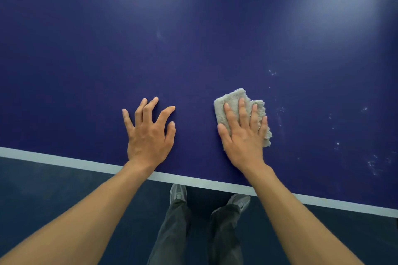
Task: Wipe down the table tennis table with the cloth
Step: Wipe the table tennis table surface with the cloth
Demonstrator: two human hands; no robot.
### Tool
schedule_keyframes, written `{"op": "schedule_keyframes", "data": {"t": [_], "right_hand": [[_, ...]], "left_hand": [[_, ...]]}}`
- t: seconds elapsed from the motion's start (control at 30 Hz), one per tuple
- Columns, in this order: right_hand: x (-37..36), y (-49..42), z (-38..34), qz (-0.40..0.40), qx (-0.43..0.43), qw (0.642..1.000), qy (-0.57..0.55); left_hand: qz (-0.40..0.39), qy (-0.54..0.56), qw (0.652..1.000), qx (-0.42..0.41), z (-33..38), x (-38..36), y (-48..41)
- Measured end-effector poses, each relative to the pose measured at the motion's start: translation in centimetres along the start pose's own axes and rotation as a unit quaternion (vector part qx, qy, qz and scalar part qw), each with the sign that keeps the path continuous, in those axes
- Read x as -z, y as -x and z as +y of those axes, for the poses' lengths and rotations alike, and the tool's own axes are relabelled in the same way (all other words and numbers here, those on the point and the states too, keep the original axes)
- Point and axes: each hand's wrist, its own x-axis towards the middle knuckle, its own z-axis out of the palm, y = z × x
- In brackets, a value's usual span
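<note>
Cloth (233, 101) under right hand (244, 135) on table (193, 38)

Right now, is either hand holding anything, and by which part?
Nothing is gripped. The right hand presses flat on the cloth, covering its near half; the left hand rests spread on the table.

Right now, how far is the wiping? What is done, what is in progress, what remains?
Done, it seems: the table left of the cloth shows no specks, only one faint mark. In hand: the right hand presses flat on the cloth; the left hand rests spread on the surface. Left: white specks and smudges to the right of the cloth.
</note>
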Motion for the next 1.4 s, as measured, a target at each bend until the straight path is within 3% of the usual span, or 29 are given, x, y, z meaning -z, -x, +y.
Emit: {"op": "schedule_keyframes", "data": {"t": [0.13, 0.23, 0.33, 0.43, 0.5, 0.57, 0.63, 0.7, 0.8, 0.87, 1.0, 1.17, 1.23, 1.3, 1.4], "right_hand": [[-2.3, 5.2, -1.5, -0.003, 0.234, 0.972, 0.007], [-3.3, 7.6, 1.5, -0.003, 0.298, 0.954, 0.022], [-2.2, 6.7, 5.5, 0.025, 0.258, 0.966, 0.018], [-0.3, 3.0, 8.4, 0.04, 0.051, 0.998, -0.016], [0.6, -0.1, 8.0, 0.04, -0.08, 0.995, -0.04], [1.1, -2.8, 6.1, 0.042, -0.122, 0.99, -0.064], [1.2, -4.0, 3.9, 0.034, -0.078, 0.995, -0.057], [0.9, -3.3, 2.6, 0.022, 0.017, 0.999, -0.03], [0.1, -0.7, 3.8, 0.013, 0.147, 0.989, -0.009], [-0.4, 1.0, 6.0, 0.016, 0.178, 0.984, -0.007], [0.0, 1.6, 10.6, 0.046, 0.142, 0.989, 0.005], [2.0, -5.0, 10.7, 0.042, -0.063, 0.996, -0.046], [2.3, -7.4, 8.6, 0.038, -0.094, 0.993, -0.068], [2.2, -7.6, 6.1, 0.029, -0.039, 0.998, -0.048], [1.2, -4.2, 4.2, 0.024, 0.127, 0.992, 0.008]], "left_hand": [[0.005, -0.01, 1.0, -0.006, 0.4, 0.0, 0.3], [0.007, -0.023, 1.0, -0.007, 0.5, -0.1, 0.3], [0.01, -0.026, 1.0, -0.005, 0.5, -0.2, 0.2], [0.018, -0.035, 0.999, -0.002, 0.5, -0.4, 0.1], [0.022, -0.04, 0.999, -0.003, 0.4, -0.5, 0.1], [0.023, -0.049, 0.999, -0.007, 0.5, -0.6, 0.1], [0.024, -0.054, 0.998, -0.006, 0.7, -0.6, 0.2], [0.024, -0.056, 0.998, -0.001, 1.0, -0.5, 0.3], [0.023, -0.061, 0.998, 0.006, 1.6, -0.3, 0.3], [0.028, -0.067, 0.997, 0.005, 2.2, -0.3, 0.0], [0.05, -0.057, 0.996, -0.054, 4.4, -0.6, -2.5], [0.016, -0.034, 0.998, -0.042, 7.6, -2.0, -7.6], [-0.006, -0.032, 0.999, -0.025, 8.0, -2.7, -8.2], [-0.01, -0.027, 0.999, -0.025, 7.8, -2.8, -8.1], [-0.004, -0.012, 1.0, -0.026, 7.5, -2.5, -7.9]]}}
